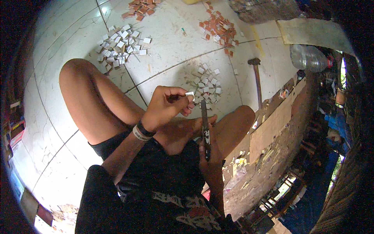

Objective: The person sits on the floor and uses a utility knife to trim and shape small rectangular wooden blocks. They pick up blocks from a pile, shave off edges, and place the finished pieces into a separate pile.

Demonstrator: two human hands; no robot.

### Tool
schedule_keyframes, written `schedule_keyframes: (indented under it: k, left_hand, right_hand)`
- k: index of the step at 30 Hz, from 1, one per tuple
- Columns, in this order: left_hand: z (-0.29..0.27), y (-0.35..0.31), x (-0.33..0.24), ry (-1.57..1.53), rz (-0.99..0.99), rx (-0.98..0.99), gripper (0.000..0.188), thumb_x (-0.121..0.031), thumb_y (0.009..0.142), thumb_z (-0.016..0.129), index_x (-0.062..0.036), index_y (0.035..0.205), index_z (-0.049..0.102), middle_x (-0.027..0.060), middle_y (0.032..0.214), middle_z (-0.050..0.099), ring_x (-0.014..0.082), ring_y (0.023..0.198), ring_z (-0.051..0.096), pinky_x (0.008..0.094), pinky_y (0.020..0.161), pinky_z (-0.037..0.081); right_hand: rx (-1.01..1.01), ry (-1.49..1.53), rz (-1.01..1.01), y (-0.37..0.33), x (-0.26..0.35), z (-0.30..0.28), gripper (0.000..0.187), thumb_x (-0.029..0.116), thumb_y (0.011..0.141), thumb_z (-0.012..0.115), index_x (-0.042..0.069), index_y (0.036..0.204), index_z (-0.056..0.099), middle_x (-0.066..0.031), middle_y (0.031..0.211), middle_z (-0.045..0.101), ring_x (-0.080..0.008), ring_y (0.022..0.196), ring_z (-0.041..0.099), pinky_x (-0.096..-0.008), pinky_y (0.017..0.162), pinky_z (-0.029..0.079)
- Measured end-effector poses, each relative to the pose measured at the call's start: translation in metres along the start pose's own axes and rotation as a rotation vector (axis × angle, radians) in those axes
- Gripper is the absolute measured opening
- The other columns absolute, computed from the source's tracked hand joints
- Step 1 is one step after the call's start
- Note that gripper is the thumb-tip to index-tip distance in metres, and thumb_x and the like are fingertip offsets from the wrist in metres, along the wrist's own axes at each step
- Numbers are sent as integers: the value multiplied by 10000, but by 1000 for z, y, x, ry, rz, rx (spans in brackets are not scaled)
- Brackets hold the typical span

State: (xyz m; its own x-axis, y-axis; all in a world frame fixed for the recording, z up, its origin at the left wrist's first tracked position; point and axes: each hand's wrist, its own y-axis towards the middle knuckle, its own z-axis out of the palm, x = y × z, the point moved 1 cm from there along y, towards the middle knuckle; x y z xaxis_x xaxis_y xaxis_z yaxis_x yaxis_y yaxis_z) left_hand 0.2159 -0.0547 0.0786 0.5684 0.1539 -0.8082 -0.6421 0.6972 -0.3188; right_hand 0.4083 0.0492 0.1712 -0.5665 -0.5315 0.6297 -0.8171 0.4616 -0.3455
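My left hand (166,106) pinches a small white square tile piece (190,94) between thumb and fingertips, above my crossed legs. To its right, my right hand (203,165) is wrapped round the lower end of a dark, flat, narrow metal tool (205,121), perhaps a file or blade. The tool points up and away from me, its tip close to the held piece but apart from it. Just beyond both hands, a loose pile of small white tile pieces (206,89) lies on the floor. Part of my right hand is in shadow.
A larger white tile pile (120,45) lies far left, with reddish-brown pieces (142,8) beyond it and more reddish pieces (220,29) far right. A hammer (257,80) rests on the tiled floor (163,54). Right are a clear plastic bottle (309,57) and a littered wooden board (269,130).
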Motion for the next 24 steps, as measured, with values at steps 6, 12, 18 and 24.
schedule_keyframes:
  k: [6, 12, 18, 24]
  left_hand:
    - [-1, 4, 9, -17, 14, 36, 184, -143, 997, 727, 37, 1034, 737, 70, 887, 748, 126, 776, 714, 280, 692, 595]
    - [5, 6, 9, -41, -19, 69, 302, -219, 990, 753, -3, 1194, 699, 57, 991, 743, 131, 889, 715, 297, 788, 594]
    - [17, 5, 6, -229, -101, 139, 405, -242, 990, 758, 13, 1291, 667, 54, 1053, 745, 161, 956, 716, 311, 920, 582]
    - [13, 4, 9, -289, -205, 169, 414, -240, 972, 780, 0, 1291, 673, 45, 1067, 736, 144, 960, 707, 311, 902, 588]
  right_hand:
    - [-4, -35, -39, -2, -6, -1, 592, 139, 1063, 513, 58, 1623, 337, -286, 1467, 558, -402, 1251, 631, -460, 1010, 512]
    - [7, 51, 102, -7, -3, 4, 613, 137, 1062, 536, 49, 1629, 319, -221, 1247, 649, -305, 1035, 663, -408, 911, 533]
    - [26, 81, 106, -15, -6, 11, 646, 157, 1066, 546, 59, 1645, 278, -175, 1137, 662, -245, 954, 648, -390, 863, 537]
    - [263, 673, 229, -22, -22, 4, 703, 222, 1020, 648, 79, 1616, 302, -122, 1119, 636, -206, 926, 617, -370, 810, 533]
